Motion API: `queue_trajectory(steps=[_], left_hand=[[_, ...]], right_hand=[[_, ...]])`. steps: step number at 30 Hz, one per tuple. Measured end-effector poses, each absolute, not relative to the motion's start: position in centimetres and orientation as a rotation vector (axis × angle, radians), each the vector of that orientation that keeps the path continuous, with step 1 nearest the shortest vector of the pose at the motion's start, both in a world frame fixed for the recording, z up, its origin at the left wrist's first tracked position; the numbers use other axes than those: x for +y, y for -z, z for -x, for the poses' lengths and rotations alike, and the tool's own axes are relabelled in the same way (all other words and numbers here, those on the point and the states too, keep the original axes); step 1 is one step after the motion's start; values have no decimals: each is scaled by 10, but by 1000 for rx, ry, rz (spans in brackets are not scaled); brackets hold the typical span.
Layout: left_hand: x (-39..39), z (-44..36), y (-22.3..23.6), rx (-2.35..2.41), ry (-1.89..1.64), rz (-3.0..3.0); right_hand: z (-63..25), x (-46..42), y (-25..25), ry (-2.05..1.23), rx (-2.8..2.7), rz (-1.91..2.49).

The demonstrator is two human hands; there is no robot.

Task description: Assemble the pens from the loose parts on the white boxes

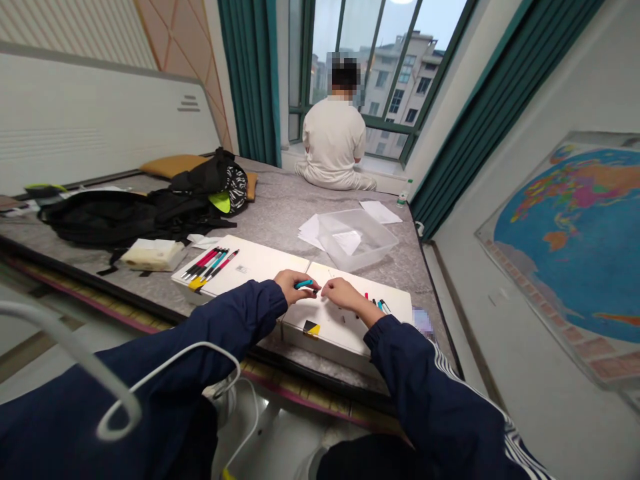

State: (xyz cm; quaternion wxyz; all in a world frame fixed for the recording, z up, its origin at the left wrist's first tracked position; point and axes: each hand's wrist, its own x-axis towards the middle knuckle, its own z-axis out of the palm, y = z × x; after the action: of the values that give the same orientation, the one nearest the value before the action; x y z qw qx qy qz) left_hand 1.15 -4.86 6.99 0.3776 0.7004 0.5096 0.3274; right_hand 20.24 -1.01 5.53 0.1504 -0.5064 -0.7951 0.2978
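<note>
In the head view my left hand (287, 283) is closed around a blue pen barrel (303, 284) above the right white box (360, 337). My right hand (343, 293) is just beside it, thumb and fingers pinched near the pen's dark end. Whatever that pinch holds is too small to make out. Under and around my right hand, small dark pieces (343, 319) lie on the box lid. Several pens or pen parts (383, 306), red, black and blue, are partly hidden behind my right wrist. On the left white box (265, 259), several pens (210, 264) lie in a row.
A clear plastic bin (367, 250) and paper sheets (310, 231) are behind the boxes. A tissue pack (153, 255) and black backpack (125, 217) lie left on the bed. A person (334, 140) sits by the window, back turned. A white cable (200, 345) crosses my left sleeve.
</note>
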Motion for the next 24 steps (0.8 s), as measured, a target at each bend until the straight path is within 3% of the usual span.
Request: queue_trajectory(steps=[8,14,16,24], left_hand=[[-51,-5,-66,1341,-854,-1872],[-57,-3,-66,1295,-841,-1789],[-61,-4,-71,1265,-826,-1670],[-70,3,-92,1179,-900,-1594]], right_hand=[[-204,-19,-51,-732,-2249,1523],[-211,-34,-64,-1586,-1616,1254],[-211,-43,-68,-1735,-1460,1131],[-194,-72,-69,-1493,-1289,944]])
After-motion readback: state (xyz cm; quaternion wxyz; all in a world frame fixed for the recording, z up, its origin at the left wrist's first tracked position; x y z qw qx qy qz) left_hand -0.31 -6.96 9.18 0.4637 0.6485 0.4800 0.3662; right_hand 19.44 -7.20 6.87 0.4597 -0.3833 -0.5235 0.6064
